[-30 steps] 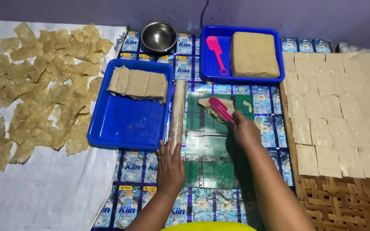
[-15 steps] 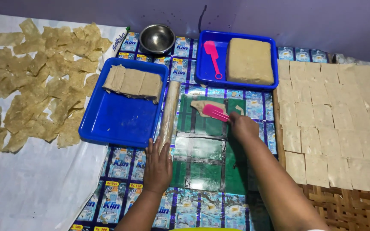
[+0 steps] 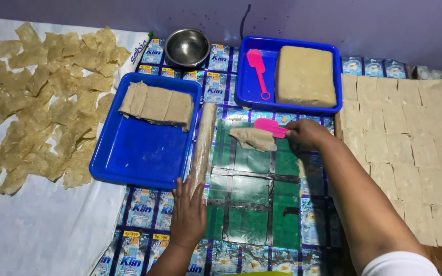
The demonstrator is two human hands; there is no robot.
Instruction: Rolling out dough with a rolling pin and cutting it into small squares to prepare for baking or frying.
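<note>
Working surface: sitting on a glossy mat [image 3: 251, 204] of taped-together printed sachet wrappers, green in the middle and blue and white around the edges, both hands are on the mat.
Dough piece: a small, pale tan lump of dough [image 3: 254, 138] lies on the green part of the mat, just in front of the far blue tray; it is flattened, uneven at the edges and slightly folded.
Right hand: the right hand [image 3: 307, 134] is closed around the handle of a pink scraper [image 3: 270, 127], fingers curled together on it; the flat blade rests on the top right edge of the dough piece.
Left hand: the left hand [image 3: 188, 214] lies palm down on the mat, fingers stretched and close together, fingertips touching the near end of a wooden rolling pin [image 3: 202, 145].
Rolling pin: long, pale, dusted, lying lengthwise between the near blue tray and the dough piece.
Near tray: a blue tray [image 3: 139, 153] left of the pin holds a row of folded dough slabs [image 3: 157, 105] along its far side.
Far tray: a second blue tray [image 3: 249, 84] holds a thick square block of dough [image 3: 305, 75] and a second pink spatula [image 3: 258, 69].
Bowl: a steel bowl [image 3: 187, 47] stands between the trays at the far edge.
Left side: thin irregular dried sheets [image 3: 42, 107] are spread on white cloth.
Right side: cut square sheets [image 3: 405, 133] lie edge to edge on a woven mat.
</note>
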